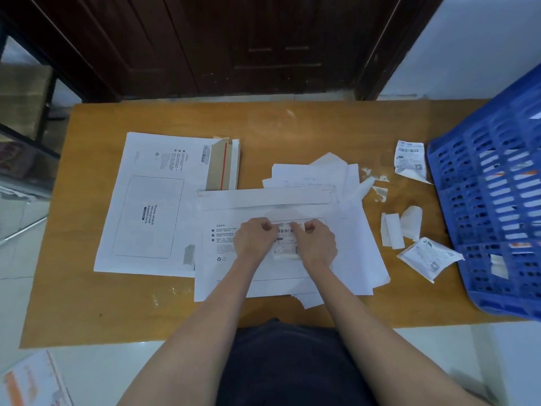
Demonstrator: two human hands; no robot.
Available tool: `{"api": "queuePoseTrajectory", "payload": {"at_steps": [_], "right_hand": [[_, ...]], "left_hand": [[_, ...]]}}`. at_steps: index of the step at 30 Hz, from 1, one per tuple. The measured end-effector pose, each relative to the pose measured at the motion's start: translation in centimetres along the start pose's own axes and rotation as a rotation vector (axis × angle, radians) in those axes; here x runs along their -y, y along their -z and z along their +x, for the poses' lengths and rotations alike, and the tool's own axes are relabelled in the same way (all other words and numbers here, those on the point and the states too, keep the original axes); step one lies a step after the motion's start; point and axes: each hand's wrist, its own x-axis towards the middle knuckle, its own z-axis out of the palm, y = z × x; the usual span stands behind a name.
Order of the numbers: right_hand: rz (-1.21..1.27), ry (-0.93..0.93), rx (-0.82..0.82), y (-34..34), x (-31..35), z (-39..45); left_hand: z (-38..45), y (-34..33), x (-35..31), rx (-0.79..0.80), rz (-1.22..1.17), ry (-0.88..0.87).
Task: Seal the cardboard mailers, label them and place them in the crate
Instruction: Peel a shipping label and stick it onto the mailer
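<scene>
A white cardboard mailer lies flat in the middle of the wooden table, its flap folded down along the far edge. A shipping label with a barcode sits inside the mailer's printed frame. My left hand and my right hand lie side by side on it, fingers curled, each pinching the label's top edge. A stack of unsealed mailers rests to the left, with open brown flaps and a red strip at its far right corner. The blue crate stands tilted at the right.
Loose labels and torn backing scraps lie between the mailer and the crate. White papers are piled behind the mailer. A dark wooden door stands beyond the table. A printed sheet lies on the floor at lower left.
</scene>
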Motion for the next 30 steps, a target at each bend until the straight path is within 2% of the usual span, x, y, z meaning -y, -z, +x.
{"api": "queuePoseTrajectory", "payload": {"at_steps": [30], "right_hand": [[-0.143, 0.045, -0.013, -0.8, 0.0, 0.8]], "left_hand": [[1.0, -0.4, -0.8, -0.024, 0.073, 0.104]]}}
